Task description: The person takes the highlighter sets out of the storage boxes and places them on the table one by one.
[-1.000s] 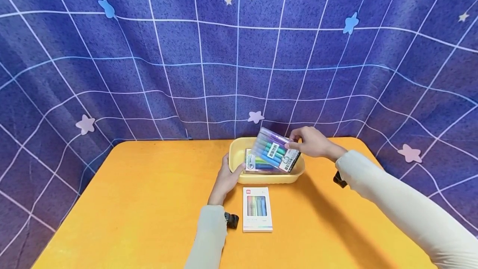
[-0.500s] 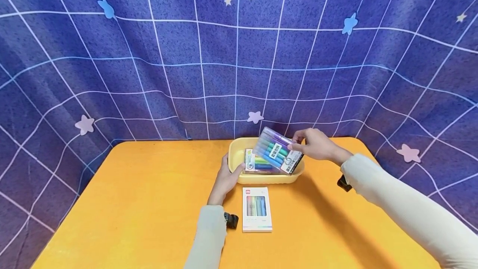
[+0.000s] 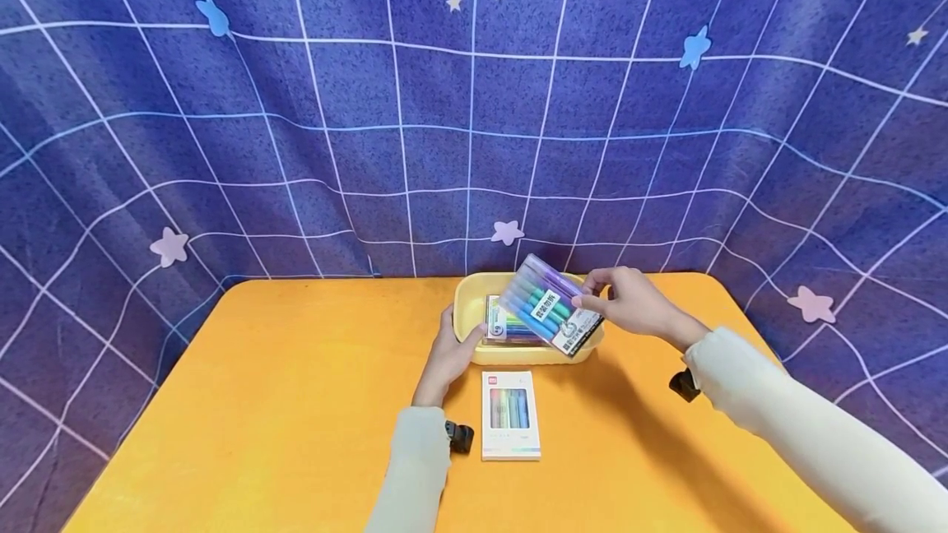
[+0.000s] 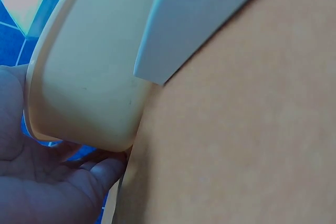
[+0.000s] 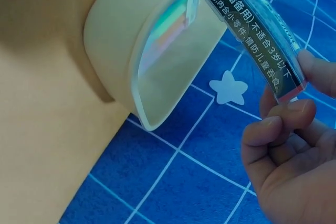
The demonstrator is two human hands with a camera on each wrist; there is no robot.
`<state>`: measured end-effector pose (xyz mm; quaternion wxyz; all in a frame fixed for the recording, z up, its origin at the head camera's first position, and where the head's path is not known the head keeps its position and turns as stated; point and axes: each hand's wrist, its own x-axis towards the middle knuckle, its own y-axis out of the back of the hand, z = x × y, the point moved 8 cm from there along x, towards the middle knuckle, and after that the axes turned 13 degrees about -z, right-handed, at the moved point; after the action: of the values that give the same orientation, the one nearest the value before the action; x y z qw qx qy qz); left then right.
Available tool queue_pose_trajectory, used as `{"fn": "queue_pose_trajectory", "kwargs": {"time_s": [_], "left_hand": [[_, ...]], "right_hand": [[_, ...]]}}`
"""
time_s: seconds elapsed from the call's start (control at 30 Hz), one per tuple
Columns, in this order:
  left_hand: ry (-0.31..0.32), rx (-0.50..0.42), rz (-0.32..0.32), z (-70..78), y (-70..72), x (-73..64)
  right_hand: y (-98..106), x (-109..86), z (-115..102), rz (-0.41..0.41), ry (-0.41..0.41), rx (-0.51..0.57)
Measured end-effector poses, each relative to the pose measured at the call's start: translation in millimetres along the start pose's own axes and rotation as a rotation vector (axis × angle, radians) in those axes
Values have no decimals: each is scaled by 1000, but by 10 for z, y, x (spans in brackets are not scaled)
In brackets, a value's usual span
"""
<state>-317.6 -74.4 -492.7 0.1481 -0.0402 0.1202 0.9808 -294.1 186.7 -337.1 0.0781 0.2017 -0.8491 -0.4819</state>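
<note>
A clear plastic pack of markers point(image 3: 539, 303), blue to purple with a printed label, hangs tilted over a pale yellow bin point(image 3: 533, 357). My right hand point(image 3: 629, 299) pinches this pack at its right end, thumb against fingers; the right wrist view shows its black printed edge point(image 5: 247, 32). Beneath it, partly hidden, a second pack of coloured pens point(image 3: 496, 327) lies in the bin. At the bin's left end my left hand point(image 3: 448, 354) grips the wall, thumb by the rim. In the left wrist view its fingers point(image 4: 107, 171) curl under the bin's end.
A white box of coloured pens point(image 3: 511, 444) with a window lies flat on the orange table point(image 3: 318, 401), just in front of the bin. Behind the table's far edge hangs a blue curtain point(image 3: 370, 146) with grid lines and stars.
My right hand has shifted a little right and down, and the marker pack's right end has dropped slightly with it. The left hand, the bin and the white box have stayed put.
</note>
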Motion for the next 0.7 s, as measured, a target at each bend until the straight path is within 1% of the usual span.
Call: {"fn": "queue_pose_trajectory", "kwargs": {"time_s": [0.13, 0.23, 0.33, 0.5, 0.6, 0.7], "left_hand": [[3, -4, -6, -1, -2, 2], [-2, -5, -9, 8, -8, -5], [-3, -3, -11, 11, -17, -8], [7, 1, -10, 8, -24, 1], [15, 1, -7, 9, -17, 0], [10, 5, -1, 9, -3, -1]], "right_hand": [[-1, -65, 11, 39, 3, 14], [-12, -118, 28, 58, -8, 44], [-30, -173, 38, 68, -14, 72], [-56, -249, 47, 83, -15, 90], [-73, -270, 49, 90, -20, 104], [-99, -268, 45, 88, -24, 125]]}}
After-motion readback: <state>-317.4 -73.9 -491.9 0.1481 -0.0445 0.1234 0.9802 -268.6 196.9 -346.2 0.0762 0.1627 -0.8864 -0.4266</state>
